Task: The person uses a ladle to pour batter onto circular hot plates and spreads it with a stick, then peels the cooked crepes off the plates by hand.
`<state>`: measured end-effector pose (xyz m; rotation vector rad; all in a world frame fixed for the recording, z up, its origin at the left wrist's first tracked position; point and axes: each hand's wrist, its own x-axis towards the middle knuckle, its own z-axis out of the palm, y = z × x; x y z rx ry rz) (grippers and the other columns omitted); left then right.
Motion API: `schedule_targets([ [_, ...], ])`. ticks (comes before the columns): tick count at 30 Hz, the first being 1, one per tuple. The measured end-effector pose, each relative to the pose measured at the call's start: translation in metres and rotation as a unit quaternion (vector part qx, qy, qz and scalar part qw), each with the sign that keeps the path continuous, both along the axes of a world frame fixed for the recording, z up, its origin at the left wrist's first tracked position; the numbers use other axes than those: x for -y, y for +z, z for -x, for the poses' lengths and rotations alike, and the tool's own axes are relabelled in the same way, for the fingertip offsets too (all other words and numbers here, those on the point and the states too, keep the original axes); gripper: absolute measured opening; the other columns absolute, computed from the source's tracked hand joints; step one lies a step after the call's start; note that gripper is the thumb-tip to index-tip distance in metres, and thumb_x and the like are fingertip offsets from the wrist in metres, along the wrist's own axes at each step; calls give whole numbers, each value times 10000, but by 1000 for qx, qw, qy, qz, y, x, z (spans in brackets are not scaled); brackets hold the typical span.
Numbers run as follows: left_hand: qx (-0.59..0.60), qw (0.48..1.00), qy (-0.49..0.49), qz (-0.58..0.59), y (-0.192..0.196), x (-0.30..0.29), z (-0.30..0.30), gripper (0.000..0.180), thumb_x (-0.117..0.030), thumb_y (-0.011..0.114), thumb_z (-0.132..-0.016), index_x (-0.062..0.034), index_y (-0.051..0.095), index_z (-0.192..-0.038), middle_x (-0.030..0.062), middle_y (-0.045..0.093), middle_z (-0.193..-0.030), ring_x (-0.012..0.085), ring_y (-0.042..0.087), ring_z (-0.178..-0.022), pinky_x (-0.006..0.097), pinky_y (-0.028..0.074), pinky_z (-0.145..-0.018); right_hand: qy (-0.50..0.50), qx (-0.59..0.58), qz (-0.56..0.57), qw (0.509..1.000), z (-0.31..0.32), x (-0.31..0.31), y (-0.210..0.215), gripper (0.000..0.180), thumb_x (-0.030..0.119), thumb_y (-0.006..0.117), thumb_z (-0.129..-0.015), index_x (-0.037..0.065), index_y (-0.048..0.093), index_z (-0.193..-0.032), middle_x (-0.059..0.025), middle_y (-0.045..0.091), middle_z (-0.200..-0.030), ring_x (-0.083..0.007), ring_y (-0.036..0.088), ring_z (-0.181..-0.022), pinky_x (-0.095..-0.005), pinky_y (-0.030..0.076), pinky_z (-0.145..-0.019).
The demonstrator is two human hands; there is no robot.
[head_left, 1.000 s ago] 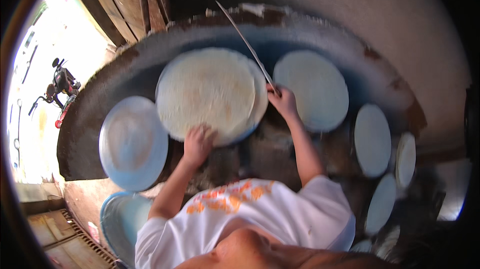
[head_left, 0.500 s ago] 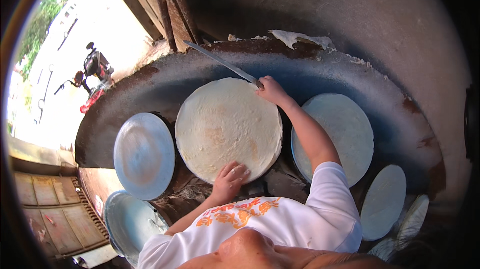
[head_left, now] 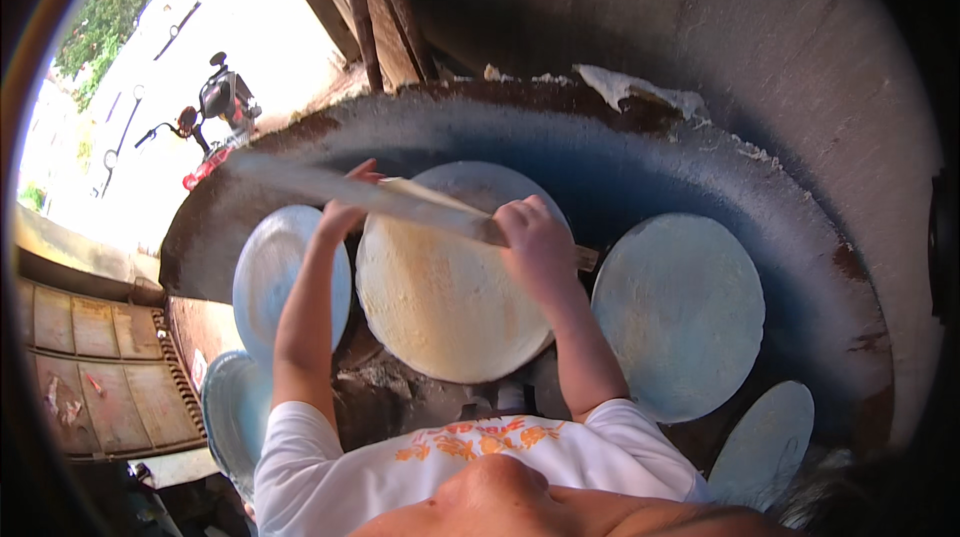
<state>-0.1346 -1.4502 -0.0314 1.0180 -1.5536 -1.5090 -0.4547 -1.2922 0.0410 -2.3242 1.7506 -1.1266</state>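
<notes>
A large round flatbread [head_left: 450, 307], pale and thin, lies on the middle round griddle [head_left: 480, 170]. Its far edge is raised off the griddle, leaving a strip of bare surface behind it. My right hand [head_left: 540, 242] is closed round the handle end of a long flat blade [head_left: 400, 202], which slants leftward across the flatbread's far side and is blurred. At the left end of the raised edge, my left hand [head_left: 347, 202] is closed on the flatbread; the blade partly hides its fingers.
To the right stands another round plate with a pale layer [head_left: 680, 317], and a smaller pale disc [head_left: 765, 442] leans nearer me. A bluish round plate [head_left: 290, 282] and a basin [head_left: 232, 407] are at the left. A curved, crusted rim [head_left: 640, 109] runs behind. Outside is a parked motorbike [head_left: 222, 102].
My left hand has gone from the flatbread's near edge to its far left edge. The blade has swung across the flatbread, and the far edge has come up off the griddle.
</notes>
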Motion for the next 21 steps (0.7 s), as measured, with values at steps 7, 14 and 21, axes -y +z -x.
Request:
schedule_targets([
  [7,24,986,38,159,32,-88,-54,271,-89,661,-795,-28,626,-1057,49,504,-1130,171,471,-1114,312,333,-1003,101,-22,91,990,-41,-89,38,118,136,599,-708,109,529,-801,-51,543,-804,-208,555,-817,-302,506,-535],
  [14,110,940,128,295,83,-152,-39,166,-111,629,-833,-36,614,-981,51,541,-1136,166,487,-1077,312,366,-963,9,-46,51,998,-47,-129,51,142,87,615,-677,102,523,-785,-28,535,-815,-229,546,-813,-368,490,-567],
  [21,97,934,-15,344,248,-221,34,90,-29,589,-866,-26,597,-956,71,592,-1093,150,540,-1004,266,426,-878,-41,308,37,950,28,-235,123,230,46,660,-774,70,446,-693,-41,522,-725,-148,492,-642,-284,416,-608],
])
